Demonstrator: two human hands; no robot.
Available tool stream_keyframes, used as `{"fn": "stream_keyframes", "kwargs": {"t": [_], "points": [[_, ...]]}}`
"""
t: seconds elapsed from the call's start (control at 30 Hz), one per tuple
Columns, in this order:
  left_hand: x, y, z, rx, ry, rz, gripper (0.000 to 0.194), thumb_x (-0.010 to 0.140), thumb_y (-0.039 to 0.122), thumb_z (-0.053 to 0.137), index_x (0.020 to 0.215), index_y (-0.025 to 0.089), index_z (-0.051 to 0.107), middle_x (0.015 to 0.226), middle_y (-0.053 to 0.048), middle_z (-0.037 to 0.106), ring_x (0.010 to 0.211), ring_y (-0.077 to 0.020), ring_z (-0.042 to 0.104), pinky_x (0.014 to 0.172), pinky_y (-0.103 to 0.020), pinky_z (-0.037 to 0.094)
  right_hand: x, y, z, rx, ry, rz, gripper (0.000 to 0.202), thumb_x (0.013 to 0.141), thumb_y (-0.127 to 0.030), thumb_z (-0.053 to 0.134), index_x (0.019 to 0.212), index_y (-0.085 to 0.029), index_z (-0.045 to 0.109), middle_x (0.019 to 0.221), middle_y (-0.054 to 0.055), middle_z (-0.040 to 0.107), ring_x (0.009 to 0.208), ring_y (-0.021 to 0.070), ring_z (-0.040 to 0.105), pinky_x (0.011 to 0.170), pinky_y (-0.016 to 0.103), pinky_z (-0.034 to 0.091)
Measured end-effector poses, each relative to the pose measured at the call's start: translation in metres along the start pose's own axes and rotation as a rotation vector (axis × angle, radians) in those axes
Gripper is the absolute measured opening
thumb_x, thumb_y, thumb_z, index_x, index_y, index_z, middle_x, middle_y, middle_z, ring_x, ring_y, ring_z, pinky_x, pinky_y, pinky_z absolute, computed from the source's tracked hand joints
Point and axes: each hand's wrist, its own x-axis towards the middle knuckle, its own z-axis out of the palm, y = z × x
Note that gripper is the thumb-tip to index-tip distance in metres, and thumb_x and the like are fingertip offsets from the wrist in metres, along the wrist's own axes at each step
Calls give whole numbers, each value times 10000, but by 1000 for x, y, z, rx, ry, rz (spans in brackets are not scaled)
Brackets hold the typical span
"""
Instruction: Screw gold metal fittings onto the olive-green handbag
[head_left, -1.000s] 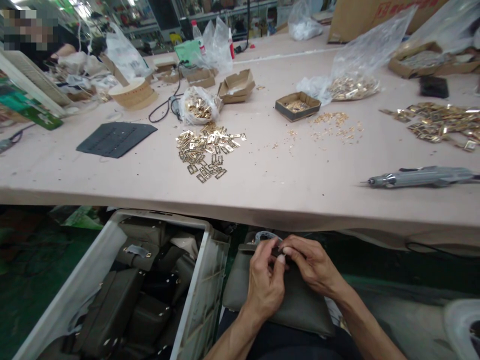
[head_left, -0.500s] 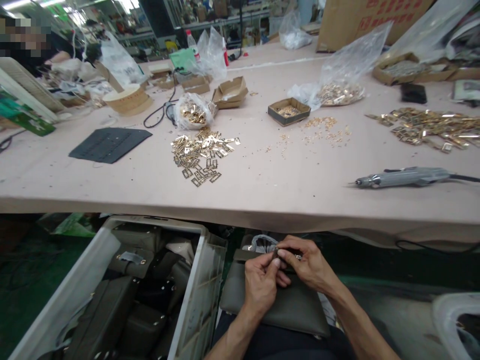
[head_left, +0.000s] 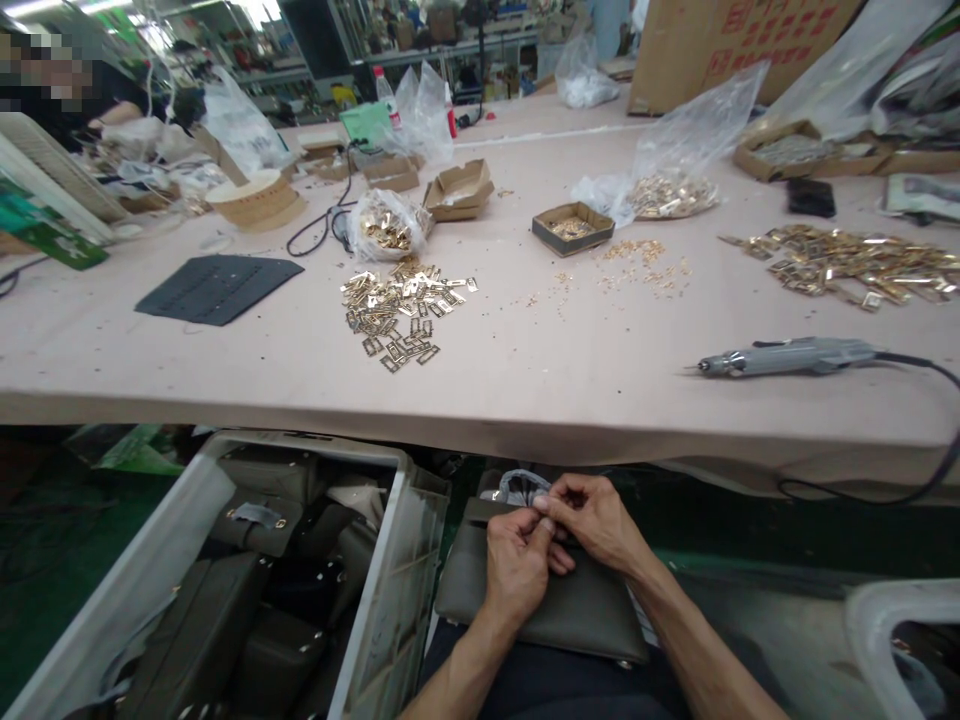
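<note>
An olive-green leather bag (head_left: pixel 577 610) lies on my lap, below the table edge. My left hand (head_left: pixel 517 565) rests on its top and pinches a spot at the upper edge. My right hand (head_left: pixel 592 520) meets it there, fingertips closed on the same small part of the bag, which the fingers hide. A bit of clear plastic wrap (head_left: pixel 521 485) sticks up just behind the hands.
A grey crate (head_left: pixel 390 600) of more olive bags stands at my left. On the pink table (head_left: pixel 525 370) lie a pile of gold buckles (head_left: pixel 401 310), an electric screwdriver (head_left: pixel 787 357) with its cord, a small box of screws (head_left: pixel 572 228), a black pad (head_left: pixel 217 287), bags of hardware. Another person sits far left.
Both hands have shifted slightly up and left along the bag's top edge, still pinching together. The view has tilted a little; the bag sits lower on my lap.
</note>
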Motion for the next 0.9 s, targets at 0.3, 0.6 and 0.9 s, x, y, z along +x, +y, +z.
{"fn": "stream_keyframes", "kwargs": {"t": [0.3, 0.6, 0.9], "points": [[0, -2, -2, -132, -120, -6, 467, 841, 518, 720, 944, 63, 701, 828, -141, 733, 618, -222, 737, 578, -283, 618, -2, 13, -4, -9, 47, -14, 395, 882, -544, 699, 799, -158, 707, 644, 14, 640, 547, 145, 544, 530, 233, 414], [2, -14, 1, -102, -31, -9, 485, 823, 554, 723, 855, 71, 691, 725, -109, 710, 518, -201, 704, 486, -257, 590, -1, 5, 3, -129, 141, 10, 396, 875, -499, 658, 663, -165, 666, 548, 9, 584, 506, 139, 492, 487, 232, 343], [-3, -10, -1, -166, -3, -38, 465, 796, 546, 729, 805, 84, 675, 681, -110, 715, 453, -187, 674, 431, -238, 542, -5, -16, 12, -512, 233, -67, 429, 951, -429, 549, 597, -187, 582, 534, 22, 544, 500, 146, 481, 508, 257, 313]]}}
